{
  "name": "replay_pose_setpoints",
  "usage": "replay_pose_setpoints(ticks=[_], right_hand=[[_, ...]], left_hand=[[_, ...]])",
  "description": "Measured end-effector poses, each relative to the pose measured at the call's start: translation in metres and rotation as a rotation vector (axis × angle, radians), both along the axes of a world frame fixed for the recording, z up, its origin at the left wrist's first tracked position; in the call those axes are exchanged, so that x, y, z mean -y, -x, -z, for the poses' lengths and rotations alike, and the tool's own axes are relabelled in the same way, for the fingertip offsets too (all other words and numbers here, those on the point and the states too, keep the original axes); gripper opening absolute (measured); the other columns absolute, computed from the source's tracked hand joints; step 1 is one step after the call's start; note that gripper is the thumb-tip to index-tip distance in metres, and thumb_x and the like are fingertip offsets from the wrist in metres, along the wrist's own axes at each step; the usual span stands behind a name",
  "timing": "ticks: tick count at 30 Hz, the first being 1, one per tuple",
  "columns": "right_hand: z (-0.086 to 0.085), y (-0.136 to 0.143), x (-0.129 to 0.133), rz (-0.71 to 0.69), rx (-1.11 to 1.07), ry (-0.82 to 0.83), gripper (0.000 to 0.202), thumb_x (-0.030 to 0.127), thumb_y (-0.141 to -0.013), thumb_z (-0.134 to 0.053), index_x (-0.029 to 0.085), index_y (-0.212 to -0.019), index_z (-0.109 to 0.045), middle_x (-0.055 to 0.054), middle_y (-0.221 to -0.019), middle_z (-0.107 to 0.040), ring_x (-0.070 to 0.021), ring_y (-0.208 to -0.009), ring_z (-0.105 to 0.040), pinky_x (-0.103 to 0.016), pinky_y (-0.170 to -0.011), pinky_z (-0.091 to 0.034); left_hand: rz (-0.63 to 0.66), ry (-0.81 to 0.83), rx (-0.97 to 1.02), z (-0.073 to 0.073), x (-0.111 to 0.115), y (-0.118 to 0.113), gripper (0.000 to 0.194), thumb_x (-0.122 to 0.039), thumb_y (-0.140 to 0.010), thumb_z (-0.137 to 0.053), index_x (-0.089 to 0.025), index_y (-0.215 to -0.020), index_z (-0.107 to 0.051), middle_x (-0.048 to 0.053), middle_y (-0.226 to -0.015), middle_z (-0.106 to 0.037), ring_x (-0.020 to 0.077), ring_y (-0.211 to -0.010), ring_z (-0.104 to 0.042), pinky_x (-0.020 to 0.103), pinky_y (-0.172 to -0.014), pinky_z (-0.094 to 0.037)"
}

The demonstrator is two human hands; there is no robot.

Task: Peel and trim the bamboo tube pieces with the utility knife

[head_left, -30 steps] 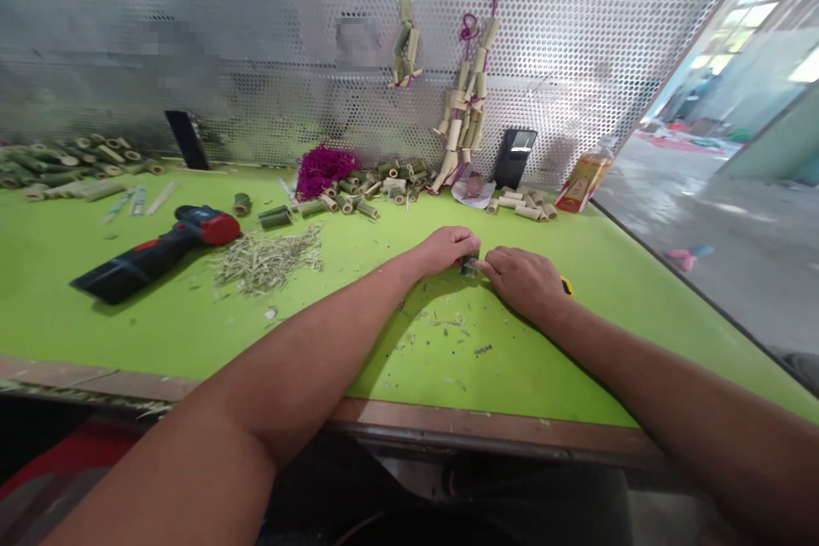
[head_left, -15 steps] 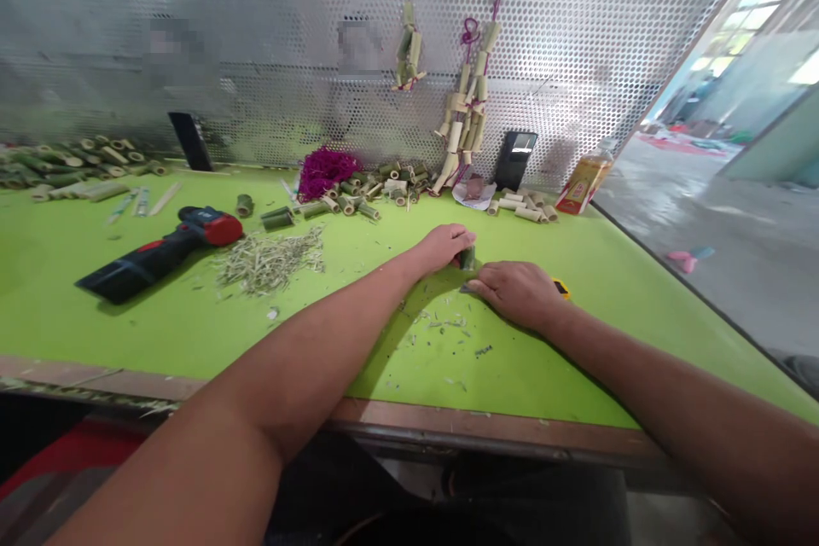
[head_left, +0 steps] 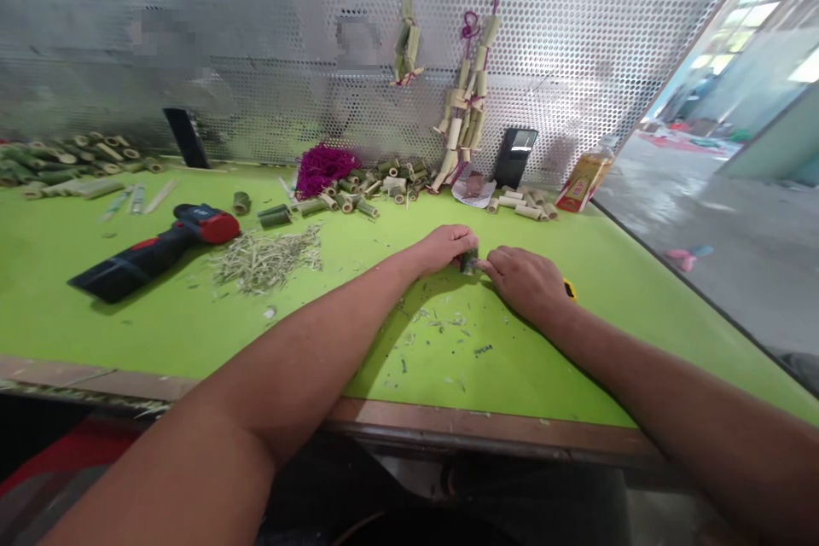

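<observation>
My left hand [head_left: 446, 247] is closed around a short green bamboo piece [head_left: 469, 261], which stands upright on the green table. My right hand [head_left: 525, 280] is wrapped around a knife, and only the yellow and black end of its handle [head_left: 569, 289] shows past the palm. The thumb and the blade end of the knife meet the lower right side of the bamboo; the blade itself is mostly hidden. Small dark shavings [head_left: 448, 322] lie scattered on the tabletop just in front of both hands.
Left of my arms lie a black and red cordless tool [head_left: 159, 252] and a heap of pale shavings [head_left: 265, 260]. Farther back are purple string [head_left: 325, 171], cut bamboo pieces [head_left: 397, 181], a black phone [head_left: 514, 159] and a bottle [head_left: 583, 177]. Strung bamboo figures [head_left: 461, 111] hang on the perforated metal panel.
My right hand has moved slightly up and away from me, bringing the knife from just in front of the bamboo piece against its side. My left hand keeps its hold.
</observation>
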State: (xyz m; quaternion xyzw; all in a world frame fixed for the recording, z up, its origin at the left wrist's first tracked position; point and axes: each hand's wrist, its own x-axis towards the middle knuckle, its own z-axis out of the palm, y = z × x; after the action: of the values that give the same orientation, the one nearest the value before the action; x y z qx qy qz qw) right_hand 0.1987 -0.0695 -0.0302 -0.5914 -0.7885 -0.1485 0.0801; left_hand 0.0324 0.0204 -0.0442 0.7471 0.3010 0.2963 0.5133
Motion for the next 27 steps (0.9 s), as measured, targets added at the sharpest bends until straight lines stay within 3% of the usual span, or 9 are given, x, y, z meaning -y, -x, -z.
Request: replay_pose_setpoints(ticks=[11,16,23,27], right_hand=[[-0.0071,0.0044,0.0037,-0.036,0.012,0.164,0.051,0.049,-0.097,-0.022,0.021,-0.086,-0.063,-0.005,-0.084,-0.068,-0.0167,-0.073,-0.059,-0.029,-0.064,-0.034],[-0.0080,0.0075,0.0082,-0.160,0.050,0.207,0.051,0.050,-0.097,-0.022,0.020,-0.085,-0.063,-0.006,-0.086,-0.068,-0.0180,-0.080,-0.059,-0.029,-0.068,-0.035],[-0.0041,0.0024,0.0023,0.023,-0.025,0.033,0.049,0.047,-0.098,-0.023,0.020,-0.088,-0.062,-0.006,-0.086,-0.066,-0.0174,-0.078,-0.058,-0.028,-0.063,-0.031],[-0.0034,0.0010,-0.0010,0.039,-0.019,0.037,0.047,0.047,-0.098,-0.026,0.020,-0.088,-0.063,-0.006,-0.086,-0.067,-0.0172,-0.077,-0.058,-0.029,-0.060,-0.030]], left_hand=[[-0.024,-0.083,-0.043,-0.0047,0.0057,-0.0006,0.030,-0.042,-0.083,-0.050,-0.015,-0.069,-0.049,-0.004,-0.057,-0.042,0.0068,-0.052,-0.040,0.020,-0.050,-0.033],[-0.128,-0.035,-0.022,-0.0030,0.0041,-0.0023,0.028,-0.038,-0.083,-0.050,-0.016,-0.067,-0.047,-0.004,-0.057,-0.043,0.0072,-0.051,-0.042,0.021,-0.050,-0.036],[-0.097,-0.103,-0.059,-0.0026,0.0053,-0.0023,0.039,-0.052,-0.077,-0.056,-0.015,-0.066,-0.052,-0.003,-0.055,-0.046,0.0077,-0.051,-0.042,0.022,-0.049,-0.034],[-0.075,-0.086,-0.050,-0.0028,0.0047,-0.0005,0.039,-0.051,-0.077,-0.056,-0.014,-0.067,-0.053,-0.004,-0.055,-0.046,0.0075,-0.052,-0.042,0.021,-0.050,-0.034]])
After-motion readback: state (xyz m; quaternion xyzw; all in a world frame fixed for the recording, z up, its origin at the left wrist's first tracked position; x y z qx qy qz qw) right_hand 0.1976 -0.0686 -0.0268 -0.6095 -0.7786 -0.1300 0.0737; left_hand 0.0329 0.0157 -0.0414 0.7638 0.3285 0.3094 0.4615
